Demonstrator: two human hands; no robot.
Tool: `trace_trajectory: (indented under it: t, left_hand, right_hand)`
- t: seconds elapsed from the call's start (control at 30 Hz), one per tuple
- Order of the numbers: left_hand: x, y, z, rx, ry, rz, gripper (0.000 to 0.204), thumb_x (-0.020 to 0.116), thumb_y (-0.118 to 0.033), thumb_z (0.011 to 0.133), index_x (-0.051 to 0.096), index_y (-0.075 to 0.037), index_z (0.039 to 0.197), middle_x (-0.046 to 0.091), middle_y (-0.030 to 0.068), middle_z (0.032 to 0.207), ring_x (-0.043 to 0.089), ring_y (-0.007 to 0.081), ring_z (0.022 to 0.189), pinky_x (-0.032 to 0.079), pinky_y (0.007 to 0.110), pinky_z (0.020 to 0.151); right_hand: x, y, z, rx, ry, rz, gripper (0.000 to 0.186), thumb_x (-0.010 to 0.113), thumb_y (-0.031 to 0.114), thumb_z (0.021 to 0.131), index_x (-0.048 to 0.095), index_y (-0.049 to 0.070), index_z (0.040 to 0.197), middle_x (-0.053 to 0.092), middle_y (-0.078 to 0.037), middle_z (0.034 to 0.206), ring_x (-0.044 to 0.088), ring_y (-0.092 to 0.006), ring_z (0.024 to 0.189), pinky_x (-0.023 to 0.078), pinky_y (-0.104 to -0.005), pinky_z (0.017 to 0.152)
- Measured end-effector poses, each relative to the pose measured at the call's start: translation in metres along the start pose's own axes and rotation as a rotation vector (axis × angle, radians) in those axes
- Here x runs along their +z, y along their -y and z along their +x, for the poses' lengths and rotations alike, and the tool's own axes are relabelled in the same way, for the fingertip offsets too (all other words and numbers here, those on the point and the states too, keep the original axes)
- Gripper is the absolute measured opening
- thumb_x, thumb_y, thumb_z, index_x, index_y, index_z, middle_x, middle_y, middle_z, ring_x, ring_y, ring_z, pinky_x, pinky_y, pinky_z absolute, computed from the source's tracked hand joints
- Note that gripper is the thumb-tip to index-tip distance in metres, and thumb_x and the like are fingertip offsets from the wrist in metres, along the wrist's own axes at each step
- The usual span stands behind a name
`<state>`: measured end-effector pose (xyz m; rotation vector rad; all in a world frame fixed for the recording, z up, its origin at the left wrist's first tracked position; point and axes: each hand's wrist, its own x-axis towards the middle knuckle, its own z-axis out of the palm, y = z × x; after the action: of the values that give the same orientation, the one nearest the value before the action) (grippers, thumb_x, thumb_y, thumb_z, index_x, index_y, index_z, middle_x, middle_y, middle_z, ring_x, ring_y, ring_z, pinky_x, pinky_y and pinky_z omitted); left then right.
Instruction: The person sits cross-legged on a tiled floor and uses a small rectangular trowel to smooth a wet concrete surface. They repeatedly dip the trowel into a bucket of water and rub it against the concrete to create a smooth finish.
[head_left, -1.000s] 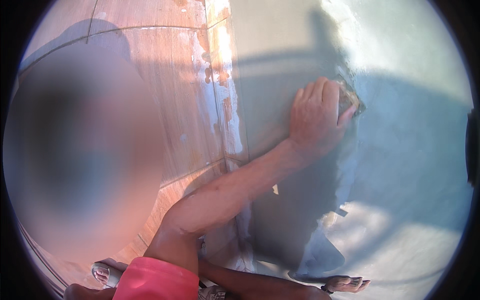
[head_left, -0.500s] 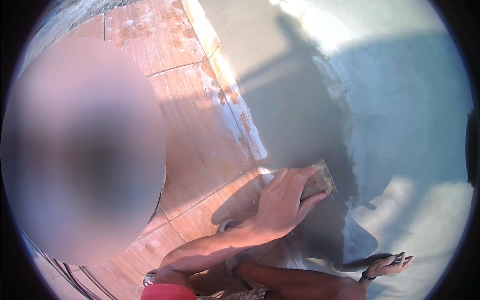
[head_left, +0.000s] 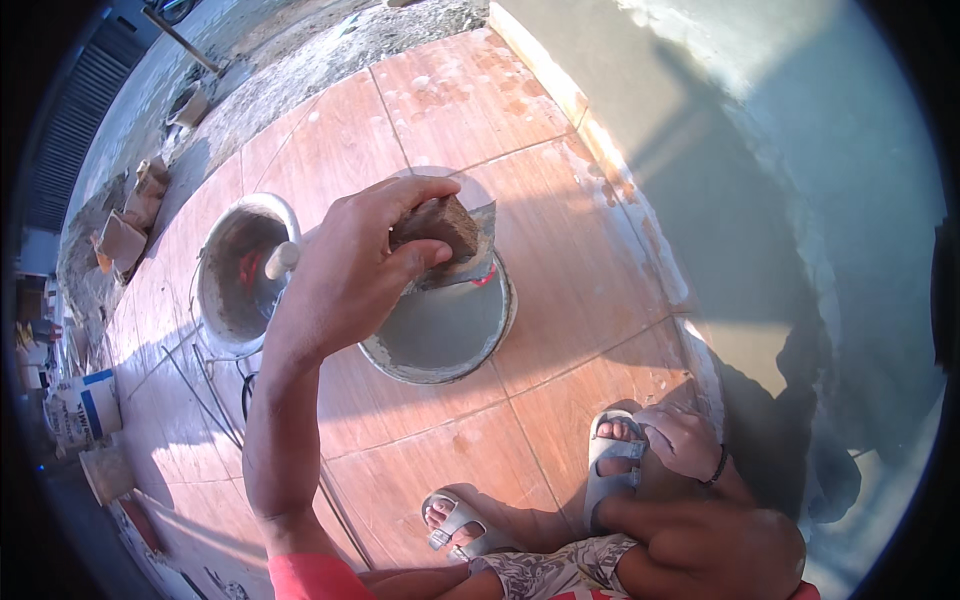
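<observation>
My left hand (head_left: 355, 255) grips a rough brown block (head_left: 440, 226) with a thin grey sheet against its underside. The block is over the far rim of a round bucket (head_left: 505, 335) that has grey liquid in it. I cannot tell whether they touch. My right hand (head_left: 685, 442) hangs by my knee, just above a sandal, with a dark band at its wrist. Its fingers are loosely bent, the thumb is apart from them, and no object shows in it.
A second bucket (head_left: 215, 325) stands left of the first, with a pale rounded handle (head_left: 283, 260) over its rim. Wood-look tiles (head_left: 590, 250) end at a pale edging beside a smooth grey surface (head_left: 720, 250). A white tub (head_left: 85, 410) is at far left.
My left hand has carried the block from the grey surface leftward to above the bucket. The view has swung left. My right hand has drawn in toward my knee.
</observation>
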<state>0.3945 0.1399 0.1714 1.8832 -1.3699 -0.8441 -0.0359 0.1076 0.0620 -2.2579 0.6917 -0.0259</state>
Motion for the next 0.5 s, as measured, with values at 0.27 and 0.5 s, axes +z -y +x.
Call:
trace_trajectory:
  t: [0.27, 0.5]
  left_hand:
    - [0.014, 0.046, -0.019, -0.064, 0.182, 0.143, 0.041, 0.073, 0.003, 0.077, 0.063, -0.004, 0.117, 0.066, 0.0122, 0.110, 0.064, 0.0269, 0.105, 0.051, 0.036, 0.090]
    - [0.063, 0.075, -0.026, 0.030, 0.184, 0.643, 0.035, 0.073, -0.002, 0.075, 0.063, -0.005, 0.108, 0.067, 0.0127, 0.105, 0.059, 0.0333, 0.100, 0.047, 0.044, 0.087]
  right_hand:
    - [0.004, -0.007, 0.002, 0.019, -0.012, -0.005, 0.023, 0.060, 0.004, 0.087, 0.066, 0.005, 0.109, 0.069, -0.016, 0.100, 0.068, -0.0344, 0.091, 0.055, -0.0441, 0.080]
    - [0.007, -0.010, -0.004, 0.039, 0.052, 0.011, 0.023, 0.059, 0.005, 0.088, 0.066, 0.005, 0.110, 0.068, -0.016, 0.101, 0.067, -0.0345, 0.092, 0.054, -0.0441, 0.081]
